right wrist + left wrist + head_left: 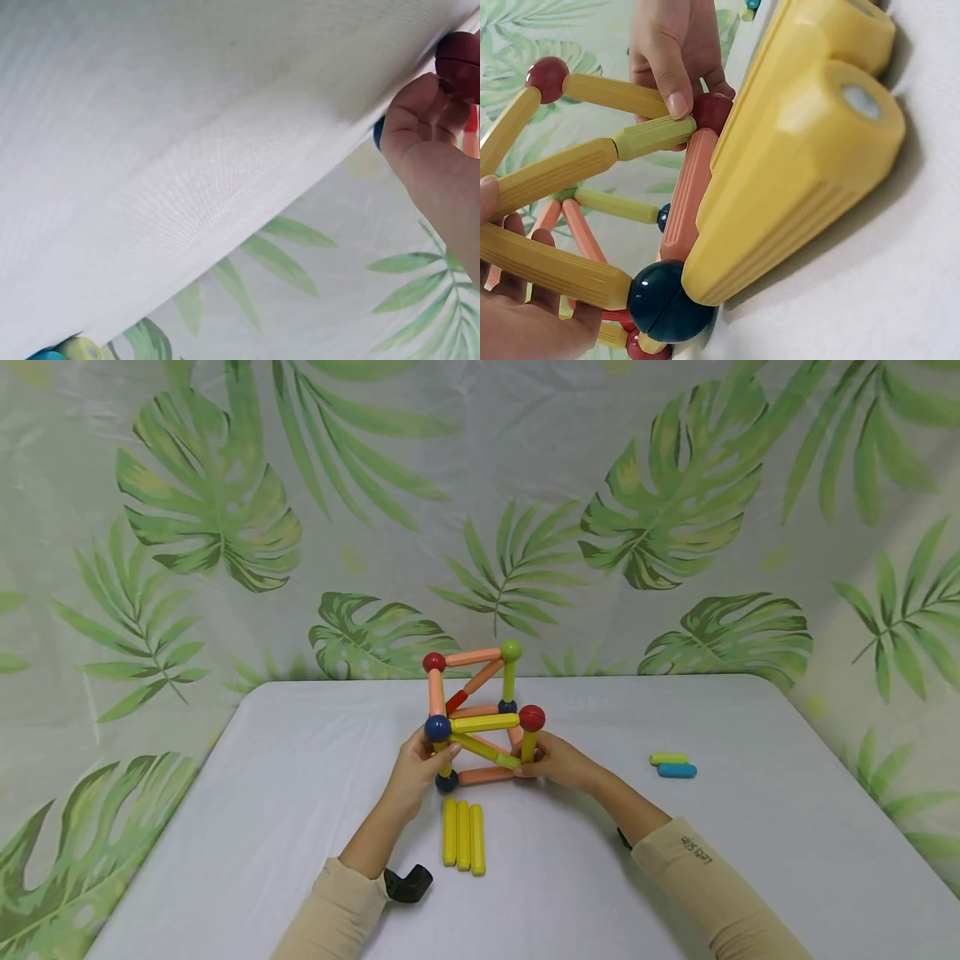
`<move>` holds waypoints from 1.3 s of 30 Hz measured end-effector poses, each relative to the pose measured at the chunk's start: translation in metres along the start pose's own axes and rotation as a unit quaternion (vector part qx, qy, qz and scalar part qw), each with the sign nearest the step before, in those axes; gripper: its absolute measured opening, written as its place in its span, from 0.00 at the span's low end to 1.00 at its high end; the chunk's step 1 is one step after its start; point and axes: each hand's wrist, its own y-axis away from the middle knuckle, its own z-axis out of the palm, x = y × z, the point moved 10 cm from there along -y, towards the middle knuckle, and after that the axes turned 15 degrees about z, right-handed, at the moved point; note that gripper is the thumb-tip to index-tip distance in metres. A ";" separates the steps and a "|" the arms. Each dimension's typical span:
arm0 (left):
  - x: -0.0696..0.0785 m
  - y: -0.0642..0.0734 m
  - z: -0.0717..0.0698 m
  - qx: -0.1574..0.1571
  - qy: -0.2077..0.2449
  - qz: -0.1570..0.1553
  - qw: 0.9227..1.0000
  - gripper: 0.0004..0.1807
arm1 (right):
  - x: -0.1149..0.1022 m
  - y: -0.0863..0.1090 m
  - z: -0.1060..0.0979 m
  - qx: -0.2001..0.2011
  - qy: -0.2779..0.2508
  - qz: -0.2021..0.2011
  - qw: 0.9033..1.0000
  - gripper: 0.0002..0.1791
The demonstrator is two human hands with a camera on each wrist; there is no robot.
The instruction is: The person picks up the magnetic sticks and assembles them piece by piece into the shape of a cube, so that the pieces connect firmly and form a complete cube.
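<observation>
A cube-shaped frame of magnetic sticks and balls stands on the table, with a blue ball [438,727] at its upper front left and a red ball [532,718] at its upper front right. My left hand [411,774] grips the upright yellow stick [551,266] at the front left corner, its thumb by the slanting yellow stick [555,177]. At the lower front right corner, my right hand [558,760] pinches the light green stick [654,137] that continues this diagonal. Its thumb lies over the stick's end, right beside the lower red ball [712,111].
Three yellow sticks [463,835] lie side by side in front of the frame. To the right on the white table [750,843] are a short green stick [668,758] and a blue stick [677,771]. A leaf-patterned cloth [525,460] hangs behind.
</observation>
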 end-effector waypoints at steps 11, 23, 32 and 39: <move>0.000 0.001 -0.014 -0.134 -0.309 -0.082 0.938 0.24 | 0.027 -0.017 -0.003 0.026 0.019 0.018 0.999 0.17; -0.019 -0.008 -0.001 -0.186 -0.375 -0.067 0.906 0.20 | 0.031 -0.007 -0.009 0.037 0.064 0.046 0.996 0.15; -0.031 -0.041 0.002 -0.170 -0.381 -0.035 0.908 0.14 | 0.031 0.009 -0.001 0.031 0.066 0.058 0.996 0.15; -0.036 -0.053 0.008 -0.180 -0.365 -0.041 0.912 0.21 | 0.027 0.020 0.005 0.019 0.071 0.043 0.996 0.17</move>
